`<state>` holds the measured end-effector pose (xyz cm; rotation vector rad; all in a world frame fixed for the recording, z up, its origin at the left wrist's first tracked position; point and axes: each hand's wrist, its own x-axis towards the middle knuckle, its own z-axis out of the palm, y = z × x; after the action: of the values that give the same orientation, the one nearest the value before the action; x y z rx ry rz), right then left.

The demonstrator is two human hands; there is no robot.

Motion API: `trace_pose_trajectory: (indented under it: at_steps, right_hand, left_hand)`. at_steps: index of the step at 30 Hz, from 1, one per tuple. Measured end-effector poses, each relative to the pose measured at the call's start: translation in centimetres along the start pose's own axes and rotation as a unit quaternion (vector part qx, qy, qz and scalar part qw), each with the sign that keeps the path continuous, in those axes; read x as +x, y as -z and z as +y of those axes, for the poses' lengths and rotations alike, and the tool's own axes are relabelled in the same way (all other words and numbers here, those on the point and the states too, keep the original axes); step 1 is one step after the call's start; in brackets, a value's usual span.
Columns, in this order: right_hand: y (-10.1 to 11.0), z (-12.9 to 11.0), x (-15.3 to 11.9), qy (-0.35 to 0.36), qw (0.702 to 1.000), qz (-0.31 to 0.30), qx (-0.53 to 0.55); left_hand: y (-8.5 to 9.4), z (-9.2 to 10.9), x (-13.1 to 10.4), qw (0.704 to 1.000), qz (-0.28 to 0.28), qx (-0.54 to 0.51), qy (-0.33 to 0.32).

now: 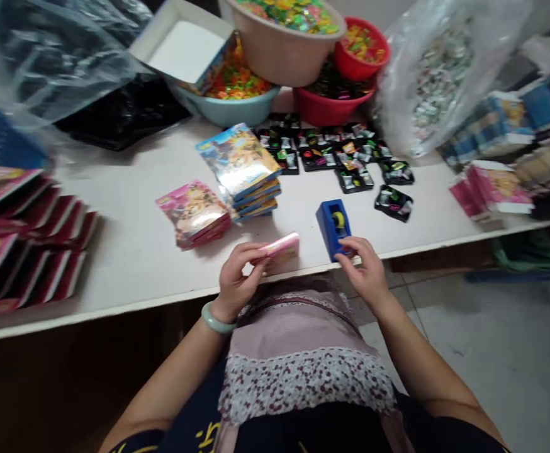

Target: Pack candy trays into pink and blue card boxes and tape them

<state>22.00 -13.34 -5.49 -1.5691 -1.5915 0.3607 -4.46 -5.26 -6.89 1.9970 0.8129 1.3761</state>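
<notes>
My left hand point(243, 277) is closed on a flat pink box point(282, 247), pinched by its left end and tilted on edge above the table's front edge. At the front end of a blue tape dispenser point(330, 228), the thumb and fingers of my right hand point(362, 267) are pinched together at the tape's end; the clear strip itself hardly shows. A yellow-cored roll point(338, 219) sits in the dispenser. Behind my left hand lie a short stack of pink boxes point(194, 214) and a taller stack of blue-and-yellow boxes point(240, 163).
Black trays of small wrapped pieces point(355, 176) lie behind the dispenser. Tubs, including a beige tub point(279, 50) and a red basin point(331, 104), stand at the back beside a clear plastic bag point(440, 82). More pink boxes point(24, 233) line the left; others point(501, 185) stand right.
</notes>
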Motion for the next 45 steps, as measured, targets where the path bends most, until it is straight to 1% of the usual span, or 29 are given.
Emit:
trace_pose_trajectory:
  at_steps: [1, 3, 5, 6, 8, 10, 12, 14, 15, 16, 20, 23, 27, 29, 31, 33, 34, 36, 38, 40, 42, 45]
  right_hand:
    - [1.1, 0.9, -0.2, -0.038, 0.998, 0.022, -0.043]
    - [2.5, 2.5, -0.4, -0.104, 0.988, 0.026, -0.114]
    - [2.8, 3.4, -0.2, -0.144, 0.979, 0.008, -0.141]
    - [2.7, 3.7, 0.0, -0.155, 0.979, 0.001, -0.133]
    - [2.0, 4.0, 0.4, -0.168, 0.983, 0.007, -0.075]
    - [1.2, 4.1, 0.4, -0.190, 0.980, 0.049, 0.030]
    - [0.6, 4.2, -0.2, -0.230, 0.958, 0.104, 0.138]
    - [0.2, 4.1, -1.1, -0.266, 0.933, 0.136, 0.202]
    - [0.1, 4.0, -1.6, -0.273, 0.928, 0.140, 0.212]
    - [-0.1, 3.8, -2.0, -0.269, 0.930, 0.142, 0.207]
    - [-0.6, 3.2, -2.9, -0.223, 0.956, 0.148, 0.120]
    - [-0.9, 3.0, -2.8, -0.208, 0.964, 0.146, 0.080]
    - [-0.2, 3.9, -2.5, -0.184, 0.975, 0.120, 0.018]
    - [0.7, 4.2, -2.5, -0.183, 0.979, 0.080, -0.035]
    - [1.6, 3.9, -2.7, -0.186, 0.980, 0.031, -0.069]
    - [2.1, 2.6, -2.8, -0.174, 0.984, -0.005, -0.039]
    - [2.0, 1.6, -2.7, -0.166, 0.986, -0.019, 0.008]
    - [1.1, -0.8, -2.0, -0.162, 0.976, -0.049, 0.134]
    - [-0.5, -3.2, -0.6, -0.180, 0.947, -0.078, 0.253]
    - [-2.5, -4.8, 1.0, -0.198, 0.919, -0.087, 0.331]
    - [-4.2, -5.4, 2.4, -0.209, 0.900, -0.093, 0.371]
    - [-5.9, -4.9, 3.3, -0.213, 0.891, -0.116, 0.385]
  left_hand:
    - [-0.4, -0.2, 0.0, 1.000, 0.012, 0.013, -0.005]
    - [-1.0, -0.5, 0.1, 0.999, 0.007, 0.041, -0.016]
    - [-1.3, -0.6, 0.4, 0.998, -0.010, 0.065, -0.015]
    - [-1.3, -0.6, 0.6, 0.997, -0.016, 0.073, -0.012]
    - [-1.2, -0.5, 0.9, 0.996, -0.019, 0.082, -0.008]
    - [-1.1, -0.4, 1.1, 0.996, -0.021, 0.086, -0.014]
    - [-1.1, -0.4, 1.1, 0.996, -0.022, 0.088, -0.021]
    - [-1.1, -0.5, 1.1, 0.995, -0.021, 0.092, -0.021]
    - [-1.1, -0.5, 1.1, 0.995, -0.020, 0.093, -0.018]
    - [-1.1, -0.6, 1.1, 0.995, -0.020, 0.093, -0.016]
    - [-1.0, -0.8, 1.1, 0.994, -0.029, 0.102, -0.028]
    - [-1.0, -0.7, 1.2, 0.993, -0.038, 0.111, -0.032]
    - [-1.1, -0.6, 1.2, 0.994, -0.033, 0.105, -0.025]
    - [-1.2, -0.6, 1.1, 0.994, -0.032, 0.101, -0.027]
    - [-1.3, -0.6, 1.0, 0.994, -0.032, 0.097, -0.031]
    - [-1.4, -0.4, 1.0, 0.994, -0.036, 0.094, -0.040]
    - [-1.4, -0.2, 1.0, 0.994, -0.037, 0.094, -0.044]
    - [-1.6, 0.2, 1.1, 0.993, -0.040, 0.096, -0.052]
    - [-1.6, 0.5, 1.2, 0.991, -0.046, 0.111, -0.058]
    - [-1.4, 0.8, 1.4, 0.986, -0.060, 0.140, -0.068]
    - [-1.0, 1.1, 1.7, 0.975, -0.088, 0.178, -0.096]
    - [-0.4, 1.3, 2.0, 0.951, -0.156, 0.233, -0.131]
